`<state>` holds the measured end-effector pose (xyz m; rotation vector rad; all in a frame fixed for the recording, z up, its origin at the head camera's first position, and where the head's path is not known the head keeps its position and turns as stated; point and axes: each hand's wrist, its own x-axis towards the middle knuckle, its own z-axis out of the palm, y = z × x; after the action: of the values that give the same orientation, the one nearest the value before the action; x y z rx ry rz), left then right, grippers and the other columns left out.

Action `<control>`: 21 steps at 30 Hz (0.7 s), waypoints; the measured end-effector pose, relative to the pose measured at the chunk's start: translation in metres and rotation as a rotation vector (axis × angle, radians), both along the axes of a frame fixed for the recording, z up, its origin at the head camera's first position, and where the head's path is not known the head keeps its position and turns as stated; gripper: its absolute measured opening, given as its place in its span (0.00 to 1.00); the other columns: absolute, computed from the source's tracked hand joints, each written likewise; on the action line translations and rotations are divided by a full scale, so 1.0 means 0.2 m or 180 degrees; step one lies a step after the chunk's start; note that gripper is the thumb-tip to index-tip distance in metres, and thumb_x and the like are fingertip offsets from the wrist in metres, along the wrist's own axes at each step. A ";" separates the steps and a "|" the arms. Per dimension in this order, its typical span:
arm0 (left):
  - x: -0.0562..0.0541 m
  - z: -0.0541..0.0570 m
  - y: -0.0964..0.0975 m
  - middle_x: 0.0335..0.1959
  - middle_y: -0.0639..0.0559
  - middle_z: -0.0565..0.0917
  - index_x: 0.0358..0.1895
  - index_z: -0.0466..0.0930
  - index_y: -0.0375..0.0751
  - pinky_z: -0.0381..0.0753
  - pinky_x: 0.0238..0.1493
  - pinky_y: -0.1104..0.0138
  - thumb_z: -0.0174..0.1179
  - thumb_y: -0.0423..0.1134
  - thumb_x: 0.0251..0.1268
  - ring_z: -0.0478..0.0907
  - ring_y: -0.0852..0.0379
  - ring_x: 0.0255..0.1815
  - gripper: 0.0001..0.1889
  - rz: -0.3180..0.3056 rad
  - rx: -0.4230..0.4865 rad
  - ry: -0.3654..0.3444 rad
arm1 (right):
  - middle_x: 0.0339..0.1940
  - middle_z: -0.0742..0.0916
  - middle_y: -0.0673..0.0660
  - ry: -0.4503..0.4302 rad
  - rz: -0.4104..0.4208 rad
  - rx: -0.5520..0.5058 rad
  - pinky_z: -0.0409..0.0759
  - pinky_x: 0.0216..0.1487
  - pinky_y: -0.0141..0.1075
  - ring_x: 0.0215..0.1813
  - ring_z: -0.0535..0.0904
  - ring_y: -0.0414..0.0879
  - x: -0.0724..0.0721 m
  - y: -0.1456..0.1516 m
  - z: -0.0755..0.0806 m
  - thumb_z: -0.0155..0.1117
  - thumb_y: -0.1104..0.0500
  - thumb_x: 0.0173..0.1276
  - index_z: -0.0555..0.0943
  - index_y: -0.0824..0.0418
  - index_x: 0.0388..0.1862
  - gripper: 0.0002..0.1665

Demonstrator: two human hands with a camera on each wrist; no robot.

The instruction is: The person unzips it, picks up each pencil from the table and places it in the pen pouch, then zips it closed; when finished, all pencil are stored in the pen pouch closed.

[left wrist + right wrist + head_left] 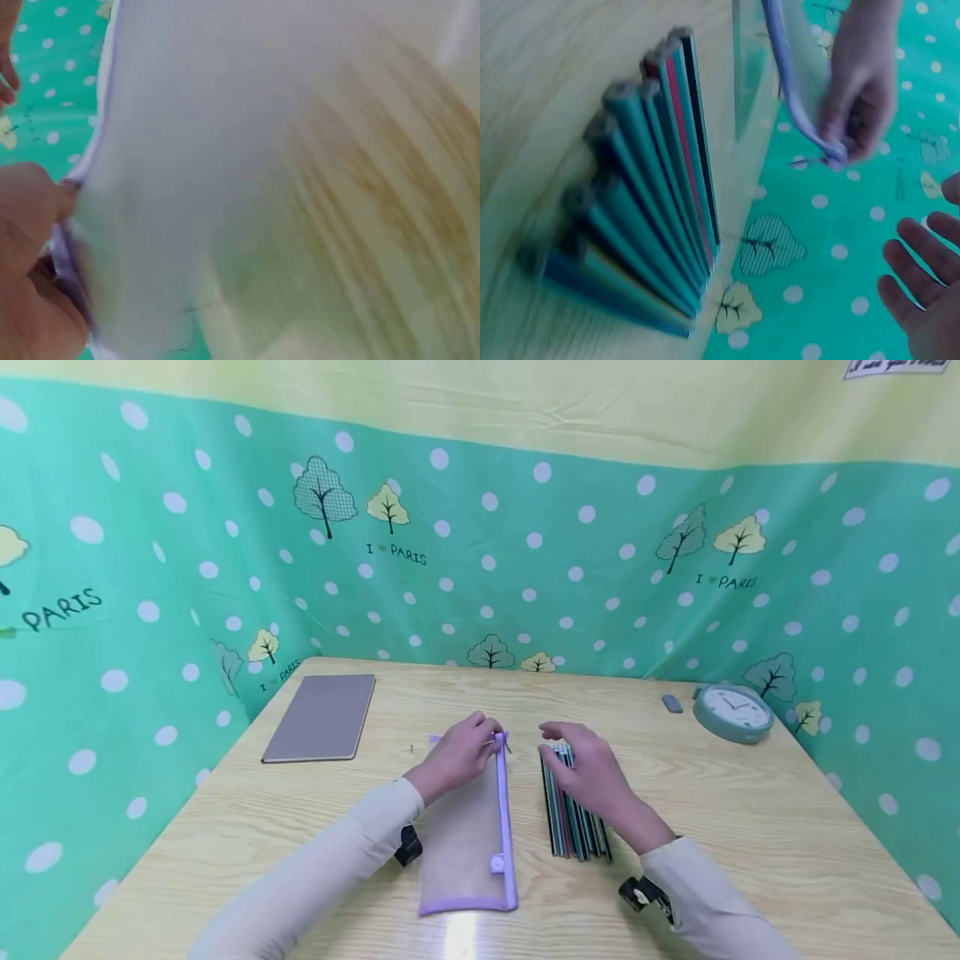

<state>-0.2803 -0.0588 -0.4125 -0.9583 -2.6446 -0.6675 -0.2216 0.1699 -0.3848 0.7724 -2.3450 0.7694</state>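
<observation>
My left hand point(467, 752) pinches the top corner of a translucent zip pouch point(461, 843) with purple edging. The pouch's slider point(497, 863) sits near the lower end of the zip. In the left wrist view, finger and thumb grip the purple zip edge point(69, 262), and the sheer panel fills most of that view. A thin dark point sticks out beside that corner in the right wrist view. My right hand point(592, 772) hovers with spread fingers over a row of pencils point(573, 827). Mostly teal, with one red, the pencils point(645, 202) lie side by side on the table.
A grey notebook point(321, 718) lies at the back left of the wooden table point(225, 852). Toward the back right are a small grey-blue block point(672, 703) and a round green clock point(733, 713). A patterned green curtain point(465, 568) hangs behind.
</observation>
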 end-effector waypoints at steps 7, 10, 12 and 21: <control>0.05 0.06 0.03 0.39 0.50 0.79 0.50 0.83 0.38 0.81 0.37 0.69 0.57 0.36 0.79 0.75 0.57 0.36 0.08 -0.0059 0.0330 0.0089 | 0.49 0.90 0.65 -0.0483 0.0350 -0.0054 0.90 0.49 0.47 0.49 0.88 0.57 -0.03 -0.14 -0.02 0.72 0.64 0.69 0.81 0.70 0.56 0.19; 0.07 0.06 0.03 0.38 0.50 0.79 0.48 0.83 0.36 0.80 0.35 0.70 0.58 0.35 0.78 0.75 0.58 0.35 0.07 -0.0067 0.0414 0.0072 | 0.44 0.90 0.63 -0.0473 0.0285 -0.0212 0.91 0.43 0.43 0.43 0.89 0.54 -0.04 -0.18 -0.03 0.73 0.66 0.68 0.83 0.69 0.50 0.14; 0.09 0.06 0.03 0.37 0.50 0.79 0.47 0.83 0.36 0.79 0.35 0.71 0.58 0.34 0.78 0.75 0.58 0.34 0.07 -0.0075 0.0459 0.0041 | 0.43 0.90 0.63 -0.0480 0.0235 -0.0313 0.91 0.41 0.41 0.42 0.89 0.54 -0.05 -0.19 -0.04 0.73 0.68 0.66 0.83 0.69 0.48 0.13; 0.11 0.06 0.05 0.38 0.47 0.82 0.45 0.83 0.35 0.83 0.40 0.66 0.58 0.34 0.77 0.79 0.55 0.38 0.06 -0.0188 0.0621 -0.0088 | 0.39 0.91 0.62 -0.0655 0.0111 -0.0769 0.91 0.42 0.38 0.40 0.91 0.53 -0.05 -0.20 -0.09 0.73 0.69 0.66 0.82 0.68 0.47 0.13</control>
<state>-0.2593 -0.0479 -0.4009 -0.9798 -2.5250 -0.9391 -0.2319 0.1305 -0.4029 0.6572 -2.3612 1.1714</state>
